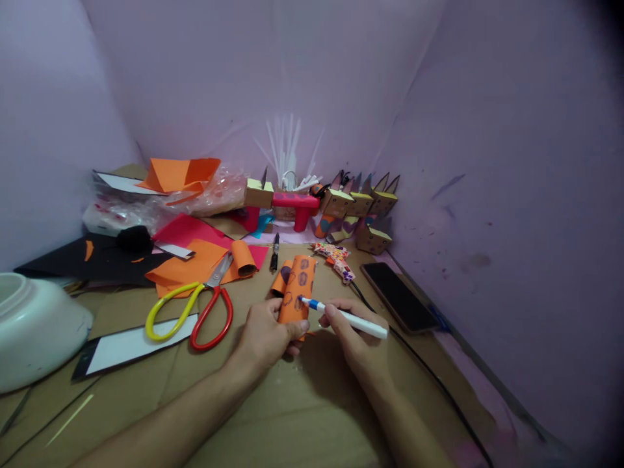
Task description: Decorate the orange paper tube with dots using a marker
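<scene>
Orange paper tube (308, 292): spots partly coloured, not finished IMO

So it's in front of the person, above the cardboard (219, 416), with the left hand (267, 335) wrapped round its near end, thumb on top. Right hand (353, 331) has a white-and-blue marker (363, 323) pinched in the fingers, tip right at a lower spot.

Progress: the filled spots (303, 278) down the middle look done or nearly, but a couple of outlined spots (288, 299) on the left look hollow, so I'd say those are left. Far side's hidden, no clue. Loose orange roll (242, 257) near the scissors (212, 309) looks plain from here, maybe undecorated.
</scene>
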Motion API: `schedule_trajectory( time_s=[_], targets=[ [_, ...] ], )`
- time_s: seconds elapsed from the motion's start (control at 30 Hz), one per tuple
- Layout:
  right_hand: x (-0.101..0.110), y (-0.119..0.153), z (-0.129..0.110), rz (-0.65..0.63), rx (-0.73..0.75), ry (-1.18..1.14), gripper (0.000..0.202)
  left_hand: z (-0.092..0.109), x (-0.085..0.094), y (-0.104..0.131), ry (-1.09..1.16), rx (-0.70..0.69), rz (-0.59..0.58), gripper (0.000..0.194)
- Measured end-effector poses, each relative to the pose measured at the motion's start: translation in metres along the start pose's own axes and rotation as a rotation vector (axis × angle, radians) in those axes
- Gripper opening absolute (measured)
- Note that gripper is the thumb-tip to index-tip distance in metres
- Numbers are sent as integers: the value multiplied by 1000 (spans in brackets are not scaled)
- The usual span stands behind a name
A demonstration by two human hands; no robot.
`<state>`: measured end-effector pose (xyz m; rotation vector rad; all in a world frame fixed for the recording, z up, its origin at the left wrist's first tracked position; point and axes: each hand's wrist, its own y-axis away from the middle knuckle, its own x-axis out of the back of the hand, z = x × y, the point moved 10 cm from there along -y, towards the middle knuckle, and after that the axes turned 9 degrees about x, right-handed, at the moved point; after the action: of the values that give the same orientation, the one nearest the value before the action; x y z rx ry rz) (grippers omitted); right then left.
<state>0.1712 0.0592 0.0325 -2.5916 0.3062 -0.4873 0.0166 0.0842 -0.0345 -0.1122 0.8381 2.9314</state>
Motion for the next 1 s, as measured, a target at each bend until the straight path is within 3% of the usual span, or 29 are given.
schedule_trajectory(
  time_s=[0.57, 1.0],
  targets=[
    [0, 2, 3, -14, -28, 4, 24, -1, 1, -2, -12, 0, 9, 22],
    [0, 3, 2, 13, -39, 3, 26, 0, 2, -2, 20, -5, 15, 31]
  ],
)
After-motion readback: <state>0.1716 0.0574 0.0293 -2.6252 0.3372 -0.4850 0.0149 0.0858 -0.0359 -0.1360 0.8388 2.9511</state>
